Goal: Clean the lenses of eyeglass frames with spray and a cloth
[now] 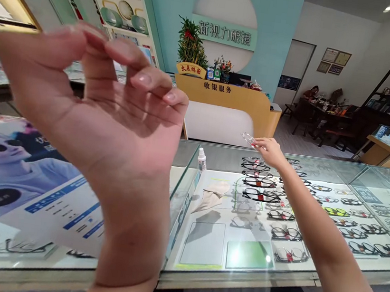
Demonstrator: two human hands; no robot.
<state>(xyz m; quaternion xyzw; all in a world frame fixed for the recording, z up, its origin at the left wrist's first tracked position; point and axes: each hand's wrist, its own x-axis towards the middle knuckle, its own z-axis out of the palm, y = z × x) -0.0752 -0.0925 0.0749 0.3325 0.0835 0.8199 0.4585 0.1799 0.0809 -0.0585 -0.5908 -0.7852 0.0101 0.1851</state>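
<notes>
My left hand [103, 105] is raised close to the camera, palm toward me, fingers curled loosely apart and holding nothing. My right hand [268, 150] reaches far out over the glass counter [201, 262] and pinches a small clear plastic piece [248, 138] between its fingertips. Just below that hand, a row of black-framed glasses [258, 183] lies on the countertop. A beige cleaning cloth [212, 195] and a small white bottle [202, 159] sit on the glass to the left of the frames.
More glasses are displayed inside the case [357, 225] to the right. A poster [25, 181] lies under the left glass. A yellow reception desk [229, 102] with plants stands behind; a seated person at a dark table [315, 104] is far right.
</notes>
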